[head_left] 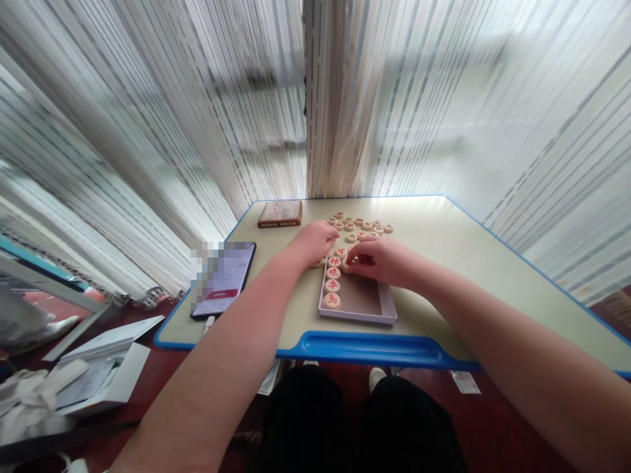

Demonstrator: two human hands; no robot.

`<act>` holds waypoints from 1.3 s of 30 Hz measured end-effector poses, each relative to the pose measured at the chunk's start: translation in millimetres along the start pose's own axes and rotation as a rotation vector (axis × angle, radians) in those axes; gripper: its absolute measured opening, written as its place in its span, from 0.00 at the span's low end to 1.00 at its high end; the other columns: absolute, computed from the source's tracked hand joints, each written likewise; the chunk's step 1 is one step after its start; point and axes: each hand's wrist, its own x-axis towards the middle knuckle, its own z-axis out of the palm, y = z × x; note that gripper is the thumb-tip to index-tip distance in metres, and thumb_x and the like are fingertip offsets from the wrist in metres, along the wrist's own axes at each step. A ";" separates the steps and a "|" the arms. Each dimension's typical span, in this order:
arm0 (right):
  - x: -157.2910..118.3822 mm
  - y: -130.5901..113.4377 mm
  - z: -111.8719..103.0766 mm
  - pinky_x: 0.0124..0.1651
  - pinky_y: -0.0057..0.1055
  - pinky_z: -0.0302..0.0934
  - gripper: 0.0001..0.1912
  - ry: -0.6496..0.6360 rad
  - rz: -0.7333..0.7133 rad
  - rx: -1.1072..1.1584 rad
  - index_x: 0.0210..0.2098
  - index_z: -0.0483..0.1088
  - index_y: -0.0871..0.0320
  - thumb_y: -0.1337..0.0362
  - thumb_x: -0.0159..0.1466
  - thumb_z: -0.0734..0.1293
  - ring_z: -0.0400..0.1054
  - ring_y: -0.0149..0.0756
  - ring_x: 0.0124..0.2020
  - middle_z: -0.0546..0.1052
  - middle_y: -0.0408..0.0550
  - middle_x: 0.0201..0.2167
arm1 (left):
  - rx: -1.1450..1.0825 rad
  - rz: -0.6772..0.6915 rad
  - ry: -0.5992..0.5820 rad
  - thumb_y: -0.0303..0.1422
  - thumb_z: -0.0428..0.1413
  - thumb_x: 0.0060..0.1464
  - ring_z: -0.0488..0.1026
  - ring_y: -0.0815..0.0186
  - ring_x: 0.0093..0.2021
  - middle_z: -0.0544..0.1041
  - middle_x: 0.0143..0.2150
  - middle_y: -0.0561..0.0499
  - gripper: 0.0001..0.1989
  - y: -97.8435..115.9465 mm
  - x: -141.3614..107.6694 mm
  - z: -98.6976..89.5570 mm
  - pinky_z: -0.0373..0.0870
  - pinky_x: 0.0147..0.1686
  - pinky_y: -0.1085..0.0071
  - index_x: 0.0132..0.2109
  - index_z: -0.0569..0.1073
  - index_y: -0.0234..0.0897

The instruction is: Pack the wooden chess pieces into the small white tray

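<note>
A shallow open box (357,318) lies on the table near its front edge. Down its left side runs a column of round wooden xiangqi pieces with red characters, the lowest piece (332,300) nearest me. My right hand (372,257) is over the box's far edge, its thumb and fingers pinching a xiangqi piece (346,267) beside the top of that column. To the left, my left hand (315,240) is curled at the box's far left corner, close to loose pieces. What its fingers hold, if anything, is hidden. Another red-marked piece (341,251) sits between the hands.
Several loose xiangqi pieces (367,225) lie spread beyond my hands. A brown patterned box (280,214) rests at the table's back left. Left of my forearm is a phone (229,282) with a cable (209,324). Striped curtains (276,98) hang behind the blue-edged table (444,243).
</note>
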 end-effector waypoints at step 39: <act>-2.7 7.9 -3.4 0.33 0.27 0.58 0.08 0.003 -0.109 -0.036 0.27 0.80 0.56 0.68 0.55 0.67 0.65 0.30 0.26 0.75 0.46 0.26 | 0.006 -0.027 0.003 0.26 0.52 0.54 0.74 0.63 0.44 0.77 0.44 0.46 0.13 1.3 -2.3 -1.6 0.69 0.48 0.70 0.44 0.78 0.35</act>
